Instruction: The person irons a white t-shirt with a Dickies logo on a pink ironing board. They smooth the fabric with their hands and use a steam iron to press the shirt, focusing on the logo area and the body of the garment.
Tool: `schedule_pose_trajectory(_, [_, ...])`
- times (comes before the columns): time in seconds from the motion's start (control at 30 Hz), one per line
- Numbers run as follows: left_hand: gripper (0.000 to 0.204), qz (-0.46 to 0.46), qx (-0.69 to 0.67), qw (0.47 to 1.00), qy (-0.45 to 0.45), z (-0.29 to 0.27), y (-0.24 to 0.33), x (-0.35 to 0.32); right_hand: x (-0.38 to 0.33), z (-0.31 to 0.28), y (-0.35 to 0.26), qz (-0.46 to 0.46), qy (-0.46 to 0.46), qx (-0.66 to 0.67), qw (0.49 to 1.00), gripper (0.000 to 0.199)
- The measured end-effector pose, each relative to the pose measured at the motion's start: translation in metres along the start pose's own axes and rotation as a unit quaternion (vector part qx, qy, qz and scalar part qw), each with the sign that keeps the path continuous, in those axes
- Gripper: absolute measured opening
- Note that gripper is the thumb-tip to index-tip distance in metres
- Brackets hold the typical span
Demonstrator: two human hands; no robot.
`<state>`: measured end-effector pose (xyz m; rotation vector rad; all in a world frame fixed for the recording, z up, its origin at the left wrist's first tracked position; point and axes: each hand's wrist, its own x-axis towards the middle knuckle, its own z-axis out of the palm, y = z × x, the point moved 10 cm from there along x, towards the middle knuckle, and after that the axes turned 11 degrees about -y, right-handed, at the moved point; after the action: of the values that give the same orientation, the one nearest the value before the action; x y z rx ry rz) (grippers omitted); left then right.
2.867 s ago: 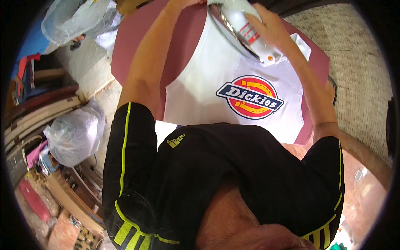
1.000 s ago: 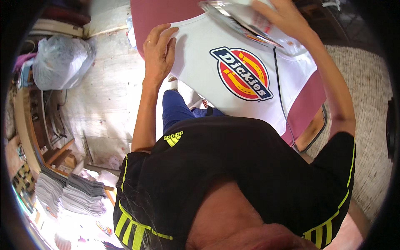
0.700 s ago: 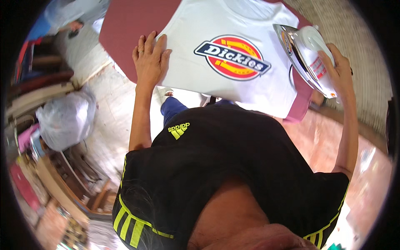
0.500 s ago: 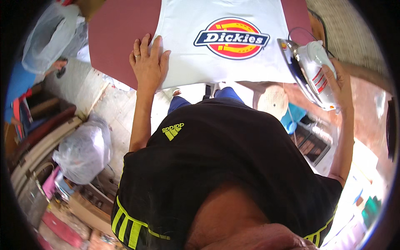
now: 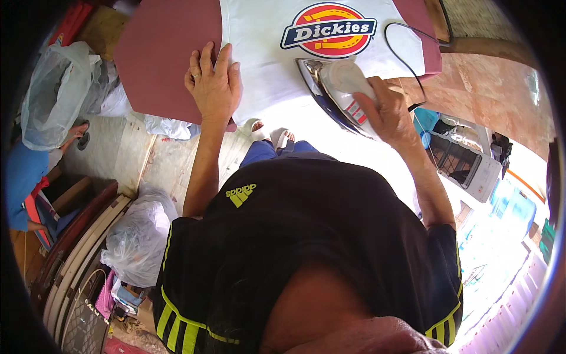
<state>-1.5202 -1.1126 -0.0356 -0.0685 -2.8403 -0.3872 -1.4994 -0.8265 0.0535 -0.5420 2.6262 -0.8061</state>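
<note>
A white T-shirt (image 5: 259, 65) with a red, yellow and dark blue printed emblem (image 5: 329, 30) is spread over a maroon ironing board (image 5: 165, 53). My left hand (image 5: 213, 82) lies flat at the shirt's left edge, fingers stretched out, a ring on one of them. In my right hand (image 5: 392, 112) is the handle of a white and silver clothes iron (image 5: 339, 88). The iron's tip rests on the shirt just below the emblem, and its rear part reaches past the near edge of the cloth. A black cord (image 5: 407, 62) loops from the iron over the board's right side.
Clear plastic bags (image 5: 59, 88) hang at the left, and a stuffed one (image 5: 138, 236) sits lower down. Someone in blue clothing (image 5: 26, 177) is at the far left. Stacked panels (image 5: 82, 242) lean below. A brown surface (image 5: 489, 94) extends at the right.
The iron in my right hand has moved left, from the shirt's right edge to under the emblem. My left hand stays at the left edge. My view has shifted slightly.
</note>
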Motion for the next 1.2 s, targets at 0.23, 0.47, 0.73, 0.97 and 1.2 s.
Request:
schedule_pose_trajectory(0.23, [0.038, -0.005, -0.004, 1.0, 0.012, -0.001, -0.002, 0.001, 0.009, 0.033, -0.022, -0.011, 0.021, -0.003, 1.0, 0.027])
schedule_pose_trajectory(0.47, [0.038, -0.005, -0.003, 1.0, 0.004, 0.0, -0.001, 0.001, -0.009, 0.029, -0.001, -0.026, 0.017, -0.027, 0.999, 0.026])
schedule_pose_trajectory(0.73, [0.037, 0.01, 0.001, 1.0, 0.012, 0.002, -0.002, 0.002, 0.003, 0.041, 0.003, 0.079, 0.018, 0.037, 0.996, 0.029])
schedule_pose_trajectory(0.97, [0.041, 0.059, -0.052, 0.995, -0.06, 0.0, -0.016, 0.002, 0.019, 0.072, -0.055, 0.061, 0.043, 0.066, 0.995, 0.029])
schedule_pose_trajectory(1.2, [0.028, 0.181, -0.205, 0.96, -0.06, -0.026, -0.049, 0.058, 0.047, 0.08, -0.088, 0.082, 0.106, 0.091, 0.987, 0.023])
